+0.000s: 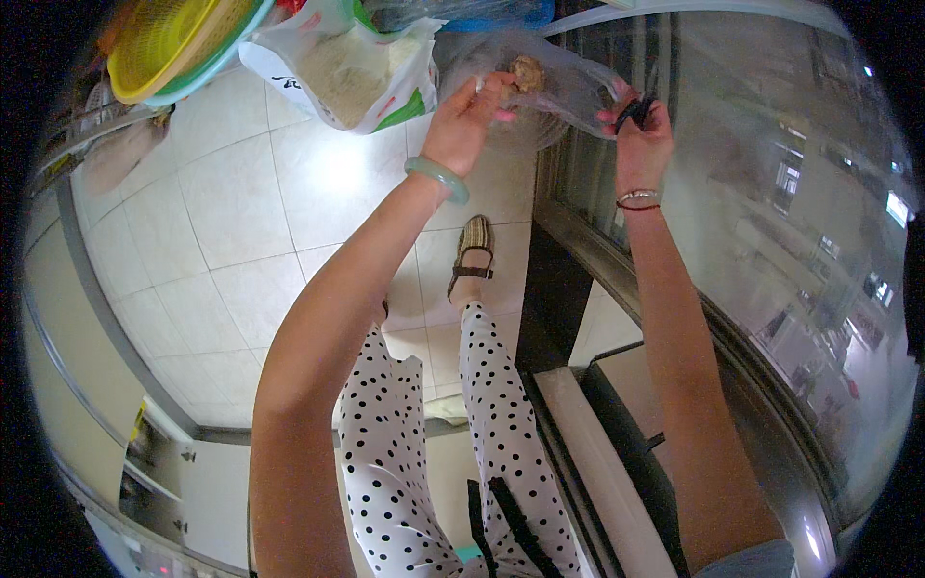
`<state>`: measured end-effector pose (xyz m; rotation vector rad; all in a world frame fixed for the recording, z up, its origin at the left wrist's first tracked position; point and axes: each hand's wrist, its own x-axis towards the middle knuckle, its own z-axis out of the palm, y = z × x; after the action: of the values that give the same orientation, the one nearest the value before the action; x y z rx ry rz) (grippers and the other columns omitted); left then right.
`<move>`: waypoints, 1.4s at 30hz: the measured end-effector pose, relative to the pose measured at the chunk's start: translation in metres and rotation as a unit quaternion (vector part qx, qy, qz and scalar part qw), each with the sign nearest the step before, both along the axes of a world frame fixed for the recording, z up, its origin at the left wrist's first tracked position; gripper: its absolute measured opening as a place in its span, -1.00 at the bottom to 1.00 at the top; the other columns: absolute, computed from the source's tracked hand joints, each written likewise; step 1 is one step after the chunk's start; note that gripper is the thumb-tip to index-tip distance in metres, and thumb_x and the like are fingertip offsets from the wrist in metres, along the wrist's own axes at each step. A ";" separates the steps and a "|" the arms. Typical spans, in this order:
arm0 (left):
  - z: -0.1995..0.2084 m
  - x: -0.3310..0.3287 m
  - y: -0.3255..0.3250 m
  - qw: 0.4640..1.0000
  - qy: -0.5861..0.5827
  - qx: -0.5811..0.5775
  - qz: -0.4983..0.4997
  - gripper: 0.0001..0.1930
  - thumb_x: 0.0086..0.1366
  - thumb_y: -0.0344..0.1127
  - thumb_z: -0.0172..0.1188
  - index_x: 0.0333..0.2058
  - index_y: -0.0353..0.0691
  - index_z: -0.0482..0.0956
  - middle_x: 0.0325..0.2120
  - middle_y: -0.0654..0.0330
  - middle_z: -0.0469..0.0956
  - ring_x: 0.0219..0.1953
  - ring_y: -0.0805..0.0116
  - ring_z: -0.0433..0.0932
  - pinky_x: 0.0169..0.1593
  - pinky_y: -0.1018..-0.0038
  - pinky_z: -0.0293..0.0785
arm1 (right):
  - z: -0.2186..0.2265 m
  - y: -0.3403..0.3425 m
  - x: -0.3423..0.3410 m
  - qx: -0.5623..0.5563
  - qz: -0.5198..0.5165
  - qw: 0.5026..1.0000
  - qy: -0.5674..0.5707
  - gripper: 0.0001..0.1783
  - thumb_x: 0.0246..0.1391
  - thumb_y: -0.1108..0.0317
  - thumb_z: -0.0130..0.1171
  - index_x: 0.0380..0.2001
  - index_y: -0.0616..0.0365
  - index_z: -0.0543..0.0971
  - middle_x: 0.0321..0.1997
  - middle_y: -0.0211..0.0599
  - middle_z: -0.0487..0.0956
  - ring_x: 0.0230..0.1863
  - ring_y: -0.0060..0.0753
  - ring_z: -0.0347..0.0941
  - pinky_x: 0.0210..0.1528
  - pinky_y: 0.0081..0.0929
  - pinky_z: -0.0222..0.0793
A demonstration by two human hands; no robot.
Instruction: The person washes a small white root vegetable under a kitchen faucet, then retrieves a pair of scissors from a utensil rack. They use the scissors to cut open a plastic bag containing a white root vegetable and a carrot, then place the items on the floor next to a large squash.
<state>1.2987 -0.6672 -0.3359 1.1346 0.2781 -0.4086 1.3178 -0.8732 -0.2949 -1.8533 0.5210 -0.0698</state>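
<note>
A clear plastic bag [578,72] stretches between my two hands at the top of the view. My left hand [472,114], with a green bangle at its wrist, has its fingers closed on the bag's left side. Right beside those fingertips is a light-brown, knobbly lump [527,74], seen against the plastic; its kind is unclear. My right hand [644,130] pinches the bag's other side. A small black item [634,113] shows at the fingers of this hand; its shape is hard to make out.
Left of the bag stands an open white sack [352,82] of pale grain-like contents. Yellow and teal plastic baskets [173,48] sit at the upper left. A dark-framed glass pane [771,193] runs along the right, and a drawer-like box [626,385] juts out below it.
</note>
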 end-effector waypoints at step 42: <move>0.057 -0.060 0.127 0.954 0.270 0.073 0.107 -0.60 0.21 0.00 0.08 -0.48 -0.29 0.52 -0.57 0.25 0.51 -0.53 0.54 0.44 -0.49 0.60 0.37 | 0.023 0.183 -0.003 -0.005 0.107 0.984 0.139 -0.85 0.04 0.46 0.06 -0.32 0.20 0.34 -0.28 -0.29 0.52 -0.43 -0.40 0.54 -0.57 -0.61 0.40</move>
<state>1.2386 -0.5398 -0.2788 1.1059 0.9168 -0.5063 1.3150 -0.6902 -0.2722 -1.9303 0.5084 0.3361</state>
